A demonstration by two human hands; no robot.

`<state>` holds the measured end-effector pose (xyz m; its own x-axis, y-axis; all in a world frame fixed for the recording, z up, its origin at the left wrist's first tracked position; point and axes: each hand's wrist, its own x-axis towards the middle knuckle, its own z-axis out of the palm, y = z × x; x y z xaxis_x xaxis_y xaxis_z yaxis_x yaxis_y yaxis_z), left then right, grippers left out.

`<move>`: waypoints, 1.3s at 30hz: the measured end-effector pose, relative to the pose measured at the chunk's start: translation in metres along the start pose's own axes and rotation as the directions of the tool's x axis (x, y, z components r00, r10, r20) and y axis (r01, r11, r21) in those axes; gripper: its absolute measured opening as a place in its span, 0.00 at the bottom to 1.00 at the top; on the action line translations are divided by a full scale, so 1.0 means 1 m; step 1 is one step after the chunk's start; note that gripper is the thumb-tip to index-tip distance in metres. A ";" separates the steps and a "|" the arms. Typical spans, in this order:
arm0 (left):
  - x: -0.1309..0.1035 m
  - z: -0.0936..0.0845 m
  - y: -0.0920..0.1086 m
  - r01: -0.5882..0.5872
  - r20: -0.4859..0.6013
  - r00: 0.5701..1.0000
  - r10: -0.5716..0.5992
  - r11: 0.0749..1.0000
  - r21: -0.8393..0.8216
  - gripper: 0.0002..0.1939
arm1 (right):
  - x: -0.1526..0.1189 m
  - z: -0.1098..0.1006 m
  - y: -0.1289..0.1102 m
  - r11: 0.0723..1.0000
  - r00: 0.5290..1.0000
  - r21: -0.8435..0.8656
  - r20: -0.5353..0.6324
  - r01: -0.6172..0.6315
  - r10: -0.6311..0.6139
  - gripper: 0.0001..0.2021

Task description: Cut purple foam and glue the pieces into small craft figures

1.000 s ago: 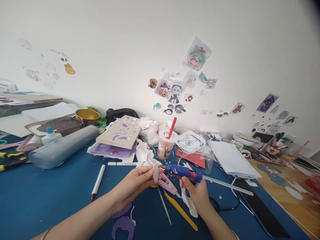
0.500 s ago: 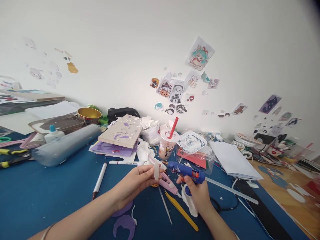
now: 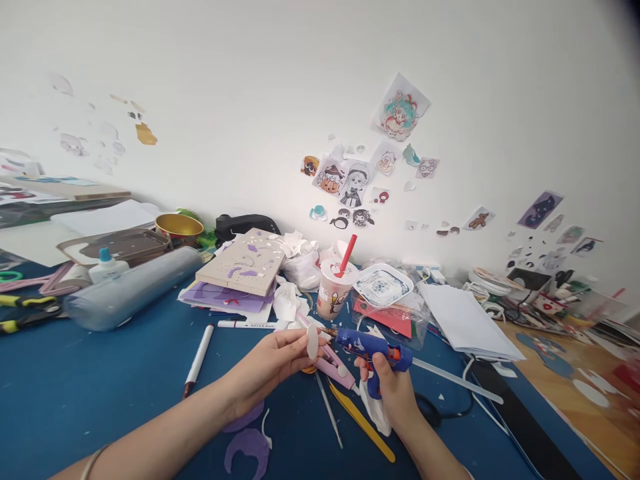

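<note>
Pinched between the fingertips of my left hand (image 3: pixel 280 363) is a small white oval piece (image 3: pixel 313 341), held on edge above the table. My right hand (image 3: pixel 393 387) grips a blue hot glue gun (image 3: pixel 370 347) by its handle. Its nozzle points left, close to the oval piece but apart from it. A long translucent glue stick (image 3: pixel 457 379) sticks out of the gun's back. Beneath my hands lie a pink tool (image 3: pixel 337 370), yellow tweezers (image 3: pixel 363 420) and a thin white stick (image 3: pixel 329 410). Purple crescent cut-outs (image 3: pixel 245 450) lie below my left forearm.
A lidded drink cup (image 3: pixel 333 293) with a red straw stands just behind the glue gun. Behind it on the right is a patterned white dish (image 3: pixel 384 285). A board with scraps (image 3: pixel 245 263) rests on purple sheets. A marker (image 3: pixel 200 357) lies at left, a black strip (image 3: pixel 515 413) at right.
My right hand has shifted the glue gun slightly, its body tilting a little and the glue stick's far end moving left and up. My left hand and the oval piece stay almost still.
</note>
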<state>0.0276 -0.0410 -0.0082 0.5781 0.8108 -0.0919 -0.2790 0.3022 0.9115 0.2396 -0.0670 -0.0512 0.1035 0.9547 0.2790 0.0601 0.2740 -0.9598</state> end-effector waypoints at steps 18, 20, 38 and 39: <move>-0.002 -0.001 0.002 0.011 -0.002 1.000 -0.011 1.000 0.011 0.16 | 0.005 0.005 -0.004 0.994 0.995 0.110 -0.101 -0.002 0.013 0.19; -0.002 -0.001 0.004 0.013 -0.006 1.000 -0.013 1.000 0.007 0.16 | 0.004 0.005 -0.003 0.997 0.993 0.069 -0.121 0.021 -0.012 0.20; -0.002 -0.001 0.002 0.018 0.011 1.000 -0.018 1.000 0.016 0.17 | 0.003 0.007 -0.006 0.997 0.997 0.067 -0.067 0.045 -0.040 0.22; -0.002 -0.001 0.002 0.019 0.012 1.000 -0.019 1.000 0.014 0.17 | 0.003 0.007 -0.006 0.998 0.996 0.049 -0.069 0.051 -0.048 0.22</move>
<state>0.0249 -0.0414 -0.0067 0.5926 0.7988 -0.1040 -0.2576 0.3103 0.9151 0.2323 -0.0648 -0.0443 0.1687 0.9303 0.3257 0.0166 0.3277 -0.9446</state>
